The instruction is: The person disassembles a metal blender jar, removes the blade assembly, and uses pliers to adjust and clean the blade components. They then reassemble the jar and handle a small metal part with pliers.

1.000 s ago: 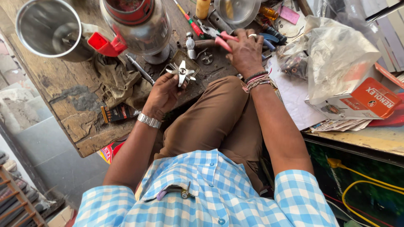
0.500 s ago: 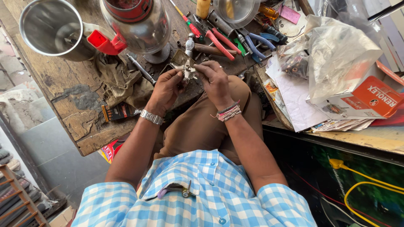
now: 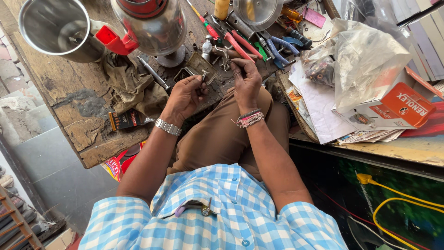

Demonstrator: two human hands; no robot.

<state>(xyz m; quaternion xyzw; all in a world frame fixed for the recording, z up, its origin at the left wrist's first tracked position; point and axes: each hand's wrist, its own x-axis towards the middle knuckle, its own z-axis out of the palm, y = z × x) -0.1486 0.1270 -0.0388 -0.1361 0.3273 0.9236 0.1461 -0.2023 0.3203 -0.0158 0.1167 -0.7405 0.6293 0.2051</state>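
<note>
A: How are the two hands occupied?
B: The left hand grips a small metal part over the bench edge; the right hand pinches its other side.
A: Vessels counted?
B: Two steel jars, one clear lid.

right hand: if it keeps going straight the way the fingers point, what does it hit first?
Probably the red-handled pliers. The right hand points up the bench, its fingers just short of the tool pile. A small metal part lies close by; depth is unclear.
</note>
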